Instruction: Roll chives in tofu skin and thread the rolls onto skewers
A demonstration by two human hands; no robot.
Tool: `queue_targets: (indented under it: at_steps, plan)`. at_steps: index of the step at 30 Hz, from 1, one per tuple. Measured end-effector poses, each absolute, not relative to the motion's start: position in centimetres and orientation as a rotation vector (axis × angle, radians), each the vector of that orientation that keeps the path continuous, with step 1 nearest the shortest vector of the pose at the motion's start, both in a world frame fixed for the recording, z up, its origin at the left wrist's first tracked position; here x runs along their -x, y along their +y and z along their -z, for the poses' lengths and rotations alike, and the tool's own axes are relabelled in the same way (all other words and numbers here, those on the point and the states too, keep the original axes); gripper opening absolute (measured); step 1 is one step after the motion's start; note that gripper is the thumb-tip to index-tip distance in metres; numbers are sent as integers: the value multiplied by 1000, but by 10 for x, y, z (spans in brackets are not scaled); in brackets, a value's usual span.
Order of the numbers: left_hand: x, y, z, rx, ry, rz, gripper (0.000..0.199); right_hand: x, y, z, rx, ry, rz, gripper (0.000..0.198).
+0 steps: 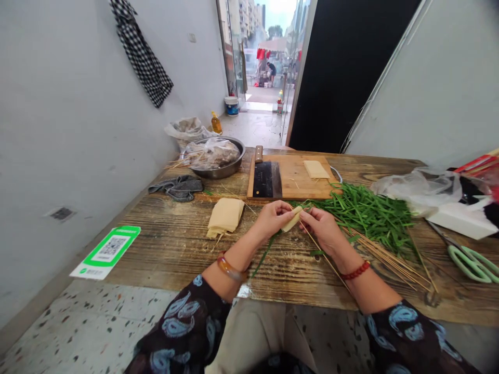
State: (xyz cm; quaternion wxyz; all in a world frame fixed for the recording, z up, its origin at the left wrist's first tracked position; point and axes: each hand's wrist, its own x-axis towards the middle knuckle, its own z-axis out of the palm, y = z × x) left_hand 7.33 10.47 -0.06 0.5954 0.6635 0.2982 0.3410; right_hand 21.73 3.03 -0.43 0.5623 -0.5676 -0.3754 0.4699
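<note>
Above the near side of the table, my left hand (273, 217) pinches a pale yellow tofu sheet roll (292, 219) by its left side. Closed at the roll's other end are the fingers of my right hand (322, 227). A thin bamboo skewer (327, 258) slants from the roll down to the right, under my right hand; whether its tip is inside the roll is hidden. Green leaf pieces poke out by the roll. Left of my hands lies a stack of tofu sheets (226, 215). A heap of green chives (374, 215) and several loose skewers (385, 254) lie to the right.
Beyond my hands, a cutting board (300, 189) bears a cleaver (267, 178) and more tofu sheets (316, 169). A metal basin (226, 170) with bagged skewers and a grey cloth (177, 187) are at left. Green-handled scissors (471, 262) and a plastic bag (421, 187) sit at right.
</note>
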Motion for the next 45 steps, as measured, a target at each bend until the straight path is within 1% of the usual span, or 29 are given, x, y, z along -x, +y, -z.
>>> queue_targets:
  at_steps: [8,12,14,16,22,31,35,41,45]
  plan:
    - [-73,106,-1,-1542,712,-788,35,-211,35,-5,1430,-935,-1091,43]
    - [-72,105,-5,-1572,686,-774,45,-213,34,-4,1432,-937,-1081,42]
    - [-72,104,-6,-1604,670,-775,47,-213,33,-3,1431,-942,-1081,41]
    - [-73,103,-6,-1636,669,-792,42,-214,33,-2,1443,-935,-1079,39]
    - [-76,101,-1,-1758,725,-873,15,-212,33,1,1454,-861,-1075,40]
    - [-70,104,-10,-1903,710,-807,22,-218,32,2,1410,-827,-1145,41]
    - [-71,103,-8,-1836,692,-784,24,-217,32,0,1416,-832,-1145,40]
    - [-74,102,-4,-1906,763,-814,13,-215,31,2,1423,-841,-1136,37]
    - [-74,102,-3,-1993,783,-839,13,-214,30,2,1427,-807,-1144,37]
